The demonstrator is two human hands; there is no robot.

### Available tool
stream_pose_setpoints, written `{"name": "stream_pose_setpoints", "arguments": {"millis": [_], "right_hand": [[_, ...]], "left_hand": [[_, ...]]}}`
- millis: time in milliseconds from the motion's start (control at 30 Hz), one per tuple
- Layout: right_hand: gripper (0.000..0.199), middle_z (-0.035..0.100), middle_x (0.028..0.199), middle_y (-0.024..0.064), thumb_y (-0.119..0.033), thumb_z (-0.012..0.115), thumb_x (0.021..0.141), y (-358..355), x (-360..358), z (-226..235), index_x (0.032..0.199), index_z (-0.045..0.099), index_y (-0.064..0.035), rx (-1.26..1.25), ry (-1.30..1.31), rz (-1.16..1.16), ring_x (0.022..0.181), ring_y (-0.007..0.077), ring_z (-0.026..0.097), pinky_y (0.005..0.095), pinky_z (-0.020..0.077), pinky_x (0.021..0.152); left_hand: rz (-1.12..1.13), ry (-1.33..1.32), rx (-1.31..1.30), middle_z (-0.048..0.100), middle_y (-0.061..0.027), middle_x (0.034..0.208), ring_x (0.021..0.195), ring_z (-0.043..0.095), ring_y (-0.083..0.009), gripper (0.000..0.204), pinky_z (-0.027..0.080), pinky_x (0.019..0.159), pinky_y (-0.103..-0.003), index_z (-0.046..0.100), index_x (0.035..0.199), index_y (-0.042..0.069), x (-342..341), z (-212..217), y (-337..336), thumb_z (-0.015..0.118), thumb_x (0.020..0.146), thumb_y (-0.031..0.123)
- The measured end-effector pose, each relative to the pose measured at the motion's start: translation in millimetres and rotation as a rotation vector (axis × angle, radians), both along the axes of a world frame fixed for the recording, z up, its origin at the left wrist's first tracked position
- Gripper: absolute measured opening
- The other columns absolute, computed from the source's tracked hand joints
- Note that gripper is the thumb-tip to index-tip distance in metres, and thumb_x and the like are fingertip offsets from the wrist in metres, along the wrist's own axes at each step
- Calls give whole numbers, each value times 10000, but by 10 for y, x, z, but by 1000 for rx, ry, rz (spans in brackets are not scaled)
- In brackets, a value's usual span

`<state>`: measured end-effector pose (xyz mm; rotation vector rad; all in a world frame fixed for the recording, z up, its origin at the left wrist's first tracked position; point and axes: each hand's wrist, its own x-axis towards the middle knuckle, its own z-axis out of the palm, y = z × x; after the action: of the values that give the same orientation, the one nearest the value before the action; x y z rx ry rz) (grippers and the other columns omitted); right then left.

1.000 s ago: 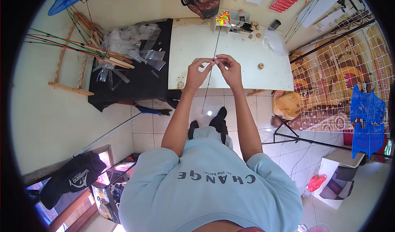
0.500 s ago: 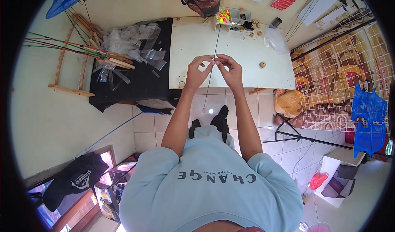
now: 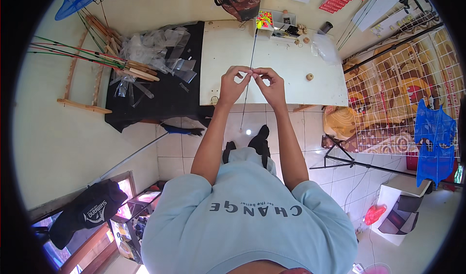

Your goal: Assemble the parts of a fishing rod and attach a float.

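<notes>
Left hand (image 3: 228,85) and right hand (image 3: 277,85) pinch thin rod (image 3: 254,50) mid-length, fingertips nearly together; yellow tip (image 3: 259,25) looks attached, work at the pinch seems unfinished.

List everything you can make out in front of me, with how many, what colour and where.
Table: one, white, centre
Thin rod: one, dark with yellow end, slanting above table
White box: one, white, table's back edge
Small pieces: many, bright mixed colours, inside white box
Round wooden pieces: several, tan, table's right
Backpack: one, brown and black, behind table
Black cloth: one, black, left of table
Plastic bags: many, clear, on black cloth
Wooden handles: several, tan, on black cloth
Blue sheets: count unclear, blue, far right
Broom: one, blue-black bristles, floor left
Shirt: one, pale blue, bottom centre
Left hand: one, bare, pinching rod
Right hand: one, bare, pinching rod
</notes>
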<state>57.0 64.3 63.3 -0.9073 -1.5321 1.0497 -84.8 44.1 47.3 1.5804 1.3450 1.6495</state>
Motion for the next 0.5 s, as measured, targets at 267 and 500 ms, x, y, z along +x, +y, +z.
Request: {"name": "stream_pose_setpoints", "arguments": {"millis": [267, 500], "right_hand": [[134, 687, 885, 91, -69, 697, 818, -37, 10, 108, 946, 713, -32, 72, -116, -63, 751, 145, 637, 257, 509, 672], [126, 688, 844, 94, -93, 709, 815, -28, 22, 112, 922, 716, -28, 44, -139, -93, 698, 137, 635, 250, 506, 642]], "left_hand": [[1, -91, 17, 680, -56, 918, 824, 651, -157, 196, 502, 680, -270, 621, 932, 37, 36, -54, 16, 723, 769, 3], [-4, -98, 24, 667, -64, 900, 843, 676, -154, 284, 503, 686, -264, 551, 985, 35, 55, -26, 25, 742, 776, 21]]}}
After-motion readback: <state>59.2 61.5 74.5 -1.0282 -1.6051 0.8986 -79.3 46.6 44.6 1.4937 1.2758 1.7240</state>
